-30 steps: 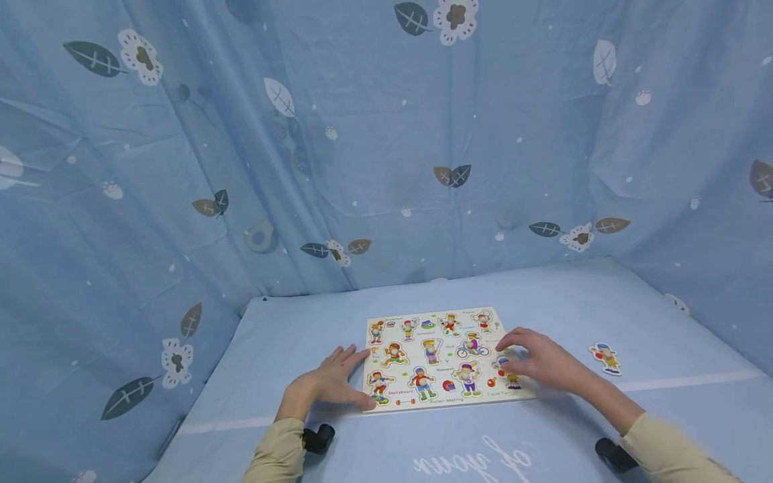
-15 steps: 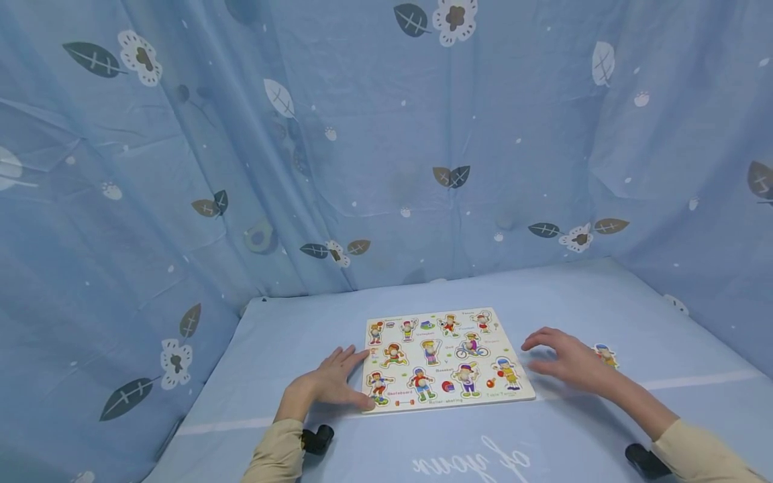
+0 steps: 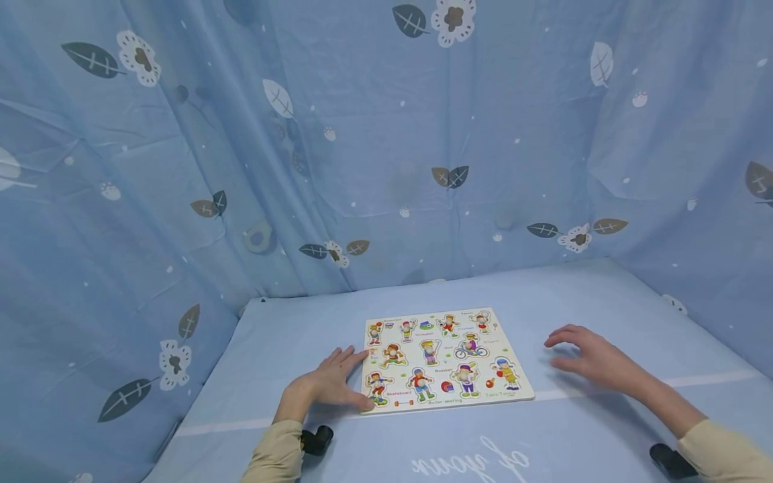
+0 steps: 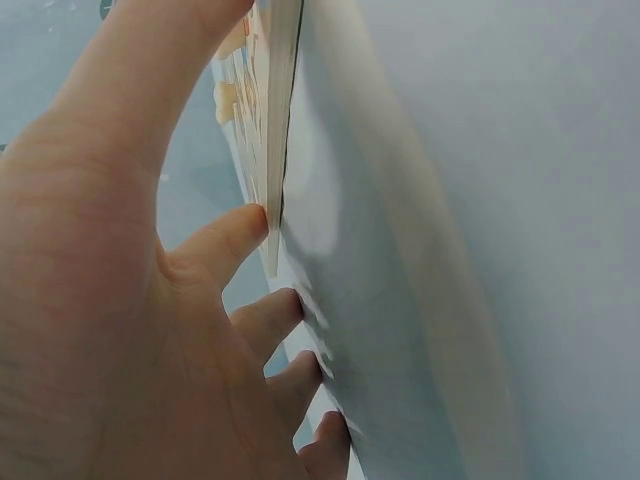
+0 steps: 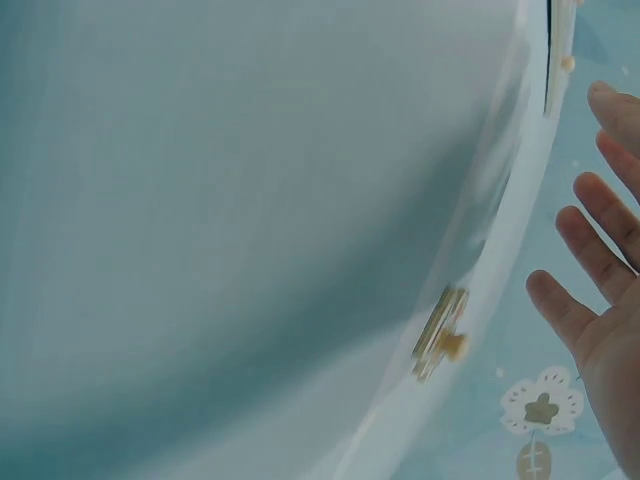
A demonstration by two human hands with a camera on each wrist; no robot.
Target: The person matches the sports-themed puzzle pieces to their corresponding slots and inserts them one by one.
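A wooden knob puzzle board (image 3: pixel 524 394) lies flat on the table, its cartoon sports figures sitting in their places, among them a table-tennis player (image 3: pixel 507 373) at the right. My left hand (image 3: pixel 329 382) rests at the board's left side, thumb on the near corner and forefinger touching the edge (image 4: pixel 278 130). Its other fingertips touch the cloth. Right of the board, my right hand (image 3: pixel 594 359) hovers over the table with fingers loosely spread and nothing in them. One loose puzzle piece (image 5: pixel 440 335), knob outward, lies below that hand in the right wrist view; the hand hides it in the head view.
Pale blue cloth with white lettering (image 3: pixel 471 461) covers the table. A blue patterned curtain (image 3: pixel 386 147) hangs behind and at both sides. Black wrist cameras (image 3: pixel 317 440) sit on both forearms.
My right hand has left the table-tennis player at the board's right end and moved right, off the board, now covering the loose piece. My left hand has stayed in place.
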